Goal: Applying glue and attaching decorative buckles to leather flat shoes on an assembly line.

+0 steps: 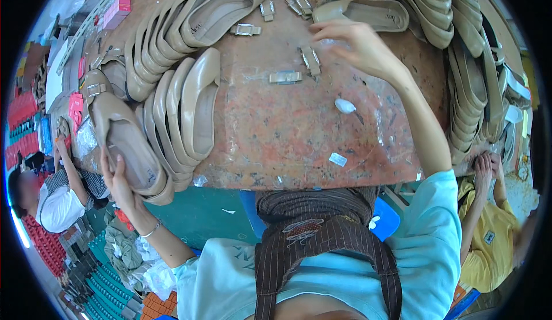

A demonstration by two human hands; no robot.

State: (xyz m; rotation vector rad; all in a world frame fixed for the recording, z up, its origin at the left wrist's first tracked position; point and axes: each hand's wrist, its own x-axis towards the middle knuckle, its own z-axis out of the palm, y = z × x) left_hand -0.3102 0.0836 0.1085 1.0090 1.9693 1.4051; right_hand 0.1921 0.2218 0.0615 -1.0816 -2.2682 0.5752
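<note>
At the table's left edge my left hand [119, 186] is closed on a glossy beige flat shoe [133, 142], its thumb near the shoe's side and its fingers around the outside. A strap with a silver buckle [95, 89] lies across that shoe's toe. My right hand [361, 45] is over the far middle of the table, fingers stretched leftward and apart, with nothing visible in them. Just beyond it lies a single beige shoe [371, 16]. Nearest below its fingers is a buckled beige strap [310, 60], and another strap [286, 77] lies to the left.
Nested beige shoes [190, 110] fill the table's left side, with another row [201, 27] behind. More stacked shoes [466, 96] line the right side. A small white object [345, 106] and plastic scrap [338, 159] lie on the worn tabletop [276, 130]. People sit at both sides.
</note>
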